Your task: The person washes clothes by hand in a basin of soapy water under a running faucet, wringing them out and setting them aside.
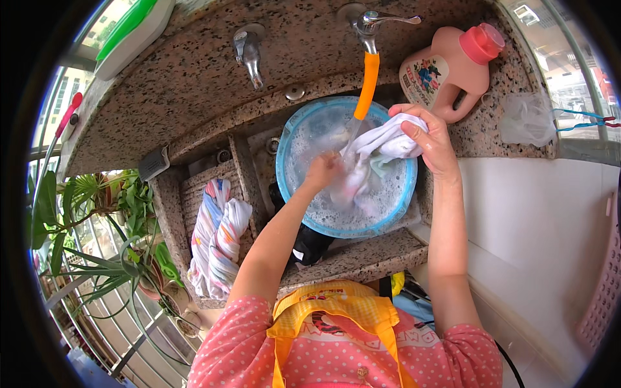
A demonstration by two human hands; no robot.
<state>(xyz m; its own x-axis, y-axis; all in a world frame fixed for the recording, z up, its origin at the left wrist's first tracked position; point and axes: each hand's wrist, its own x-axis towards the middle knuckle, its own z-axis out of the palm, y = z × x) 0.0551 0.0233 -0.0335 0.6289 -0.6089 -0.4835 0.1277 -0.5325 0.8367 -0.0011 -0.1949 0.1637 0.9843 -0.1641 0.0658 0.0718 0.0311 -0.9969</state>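
Observation:
My right hand [429, 140] grips one end of a wet white cloth [388, 138] with pale coloured patches, raised over the right rim of a round blue basin [412, 182]. The cloth's other end hangs into sudsy water [320, 203]. My left hand [324, 169], blurred and curled, is beside the cloth at the middle of the basin; its fingertips are hidden, so its hold is unclear. From an orange hose [367, 85] on the lever tap [369, 26], water runs down between my hands.
A twisted patterned cloth [220, 237] lies on the ribbed washboard [208, 177] at left, past a stone divider [247, 177]. A pink detergent bottle [461, 72] and clear plastic bag [529, 119] sit right. A second tap [250, 56] juts from the backsplash. Dark fabric [310, 245] is below the basin.

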